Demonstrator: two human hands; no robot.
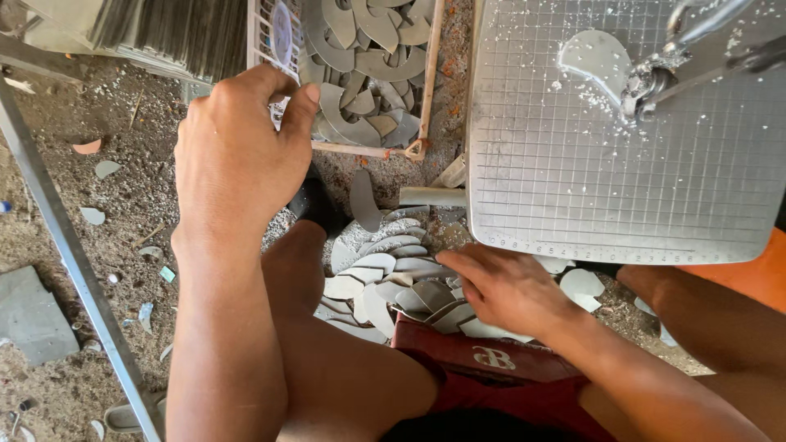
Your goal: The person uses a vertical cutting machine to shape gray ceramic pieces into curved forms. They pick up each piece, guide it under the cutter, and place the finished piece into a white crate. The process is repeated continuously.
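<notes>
My left hand (237, 155) is raised near the edge of a white crate (266, 33) holding several grey curved tile pieces (360, 74). Its fingers are curled together; whether a piece sits in them is hidden. My right hand (508, 286) rests palm down on a heap of grey crescent-shaped tile pieces (385, 274) lying on the ground between my legs, its fingers reaching in among them. One cut grey piece (594, 61) lies on the gridded metal cutter bed (573, 164), beside the cutter's arm (671, 69).
The ground is dirt strewn with tile chips (102, 169). A metal rail (65, 245) runs diagonally at the left. A grey slab (33, 315) lies at lower left. My bare knees and dark red shorts (491, 368) fill the bottom.
</notes>
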